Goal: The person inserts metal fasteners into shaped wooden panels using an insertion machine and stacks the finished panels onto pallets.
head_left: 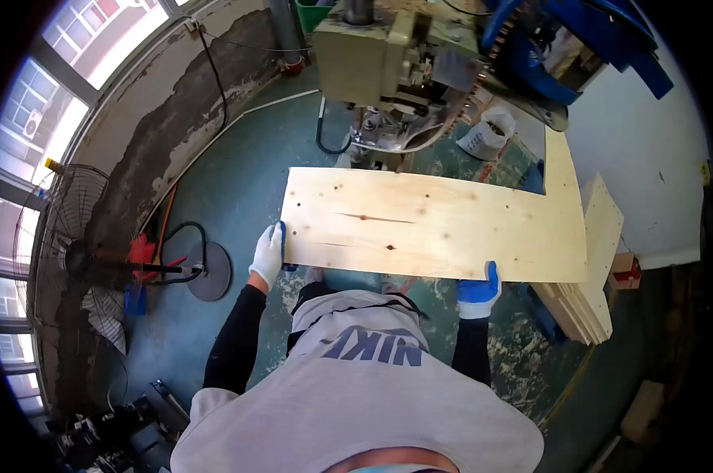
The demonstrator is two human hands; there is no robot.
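Note:
A large L-shaped wooden panel (pixel 419 225) with knots and small holes lies across the view in front of my body. Its narrower arm points up at the right end. My left hand (pixel 269 254), in a white and blue glove, grips the panel's left edge. At the lower edge, right of centre, my right hand (pixel 479 292) holds the panel with the blue thumb on top. The fingers of both hands are partly hidden beneath the wood. Just beyond the panel's far edge stands a machine (pixel 360 63) with a metal head.
Stacked wooden panels (pixel 581 303) stand at the right, beside a small box (pixel 624 270). A white sack (pixel 489 134) is behind the panel. A floor fan (pixel 77 256) with a round base (pixel 209 272) stands left, near the windows. Blue machine parts (pixel 601 31) overhang the upper right.

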